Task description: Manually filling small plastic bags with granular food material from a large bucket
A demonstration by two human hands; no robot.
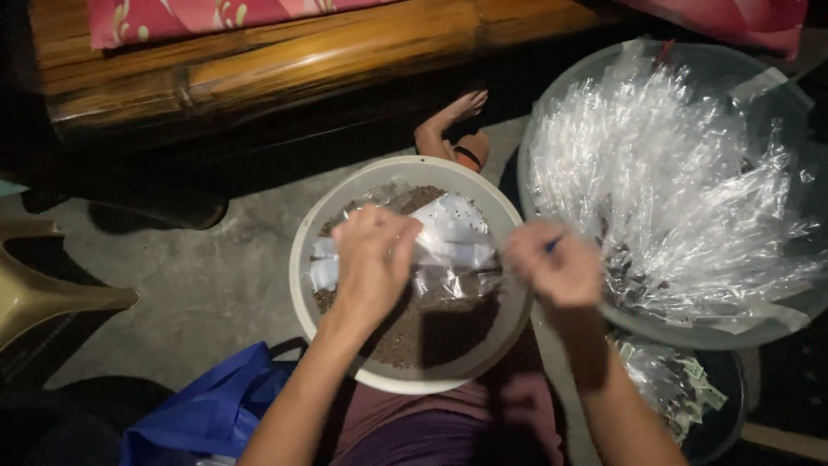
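A white round bowl rests on my lap, filled with small brown grains. My left hand hovers over it, fingers pinched on a small clear plastic bag lying across the grains. My right hand is closed at the bowl's right rim, gripping a thin blue-tipped tool and the bag's other end. Whether the bag holds any grains I cannot tell.
A large grey basin heaped with clear plastic bags stands to the right. Below it a dark container holds more packets. A blue bag lies lower left, a wooden bench behind, a beige chair at left. My foot shows beyond the bowl.
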